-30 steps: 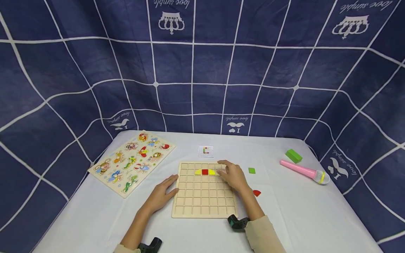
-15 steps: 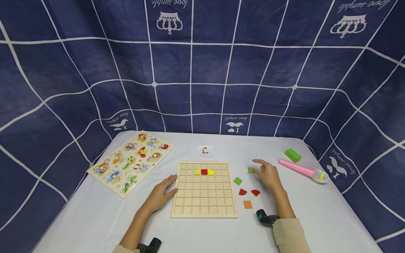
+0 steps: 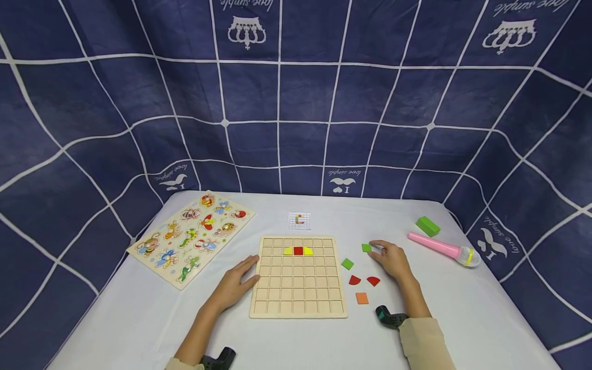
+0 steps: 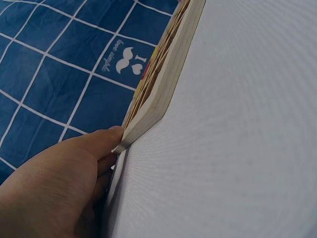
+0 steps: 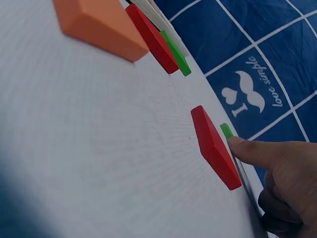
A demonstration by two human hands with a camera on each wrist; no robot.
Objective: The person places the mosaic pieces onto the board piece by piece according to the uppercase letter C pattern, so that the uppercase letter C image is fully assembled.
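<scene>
My left hand (image 3: 237, 282) rests along the left edge of a wooden grid board (image 3: 298, 294), thumb and fingers spread against it. In the left wrist view its thumb touches the board's corner (image 4: 143, 119). Near the board's top, a red square tile (image 3: 298, 251) sits between two yellow quarter-round tiles (image 3: 288, 251). Right of the board, my right hand (image 3: 392, 258) pinches the right side of a green square tile (image 3: 367, 247), which lies on the table. The right wrist view shows the thumb (image 5: 247, 150) against that green tile (image 5: 226, 130), mostly hidden.
Beside the board lie another green tile (image 3: 347, 264), two red quarter-round tiles (image 3: 354, 280) and an orange square tile (image 3: 362, 298). A small pattern card (image 3: 299, 221) lies behind the board, an insect puzzle (image 3: 191, 239) at left, a pink microphone (image 3: 437, 247) and green block (image 3: 428, 226) at right.
My right hand left the board's top right for the far green tile, then lowered its fingertips onto it. My left hand stayed at the board's edge.
</scene>
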